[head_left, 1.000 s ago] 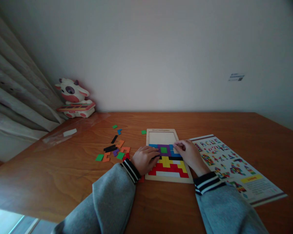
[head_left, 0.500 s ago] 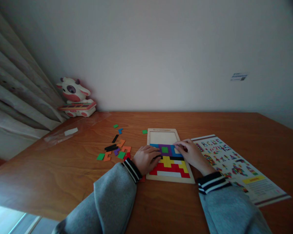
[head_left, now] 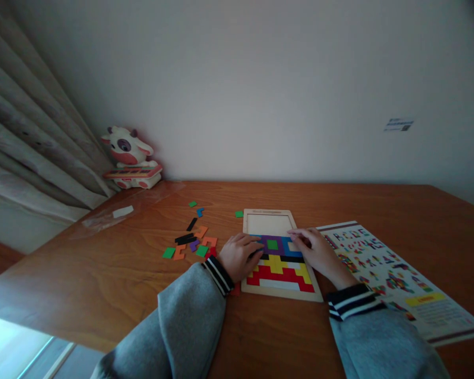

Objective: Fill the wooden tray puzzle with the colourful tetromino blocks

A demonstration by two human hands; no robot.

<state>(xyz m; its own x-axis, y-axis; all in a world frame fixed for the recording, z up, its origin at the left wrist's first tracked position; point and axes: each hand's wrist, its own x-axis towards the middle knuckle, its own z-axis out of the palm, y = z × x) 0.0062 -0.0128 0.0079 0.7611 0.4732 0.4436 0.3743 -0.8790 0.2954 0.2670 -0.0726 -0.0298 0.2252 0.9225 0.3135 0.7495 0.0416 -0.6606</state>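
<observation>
A wooden puzzle board [head_left: 281,298] lies in front of me, its lower part filled with flat coloured blocks. Among them are red blocks [head_left: 276,272], a yellow block [head_left: 275,265] and a purple frame of blocks around a green square [head_left: 272,244]. My left hand [head_left: 239,257] rests over the board's left edge, fingers stretched out across the blocks and hiding some of them. At the right edge my right hand [head_left: 315,251] has thumb and index finger close together by a blue block [head_left: 285,246]. What they pinch, if anything, is too small to tell.
Loose puzzle blocks [head_left: 185,238] in several colours lie left of the board. A printed pattern sheet [head_left: 395,273] is on the right, partly under my right forearm. A cow toy with a keyboard [head_left: 134,163] stands at the back left by the curtain [head_left: 35,137].
The whole view has shifted slightly, so everything sits a little further right. Both hands stay on the board with nearly the same pose; no block has visibly moved.
</observation>
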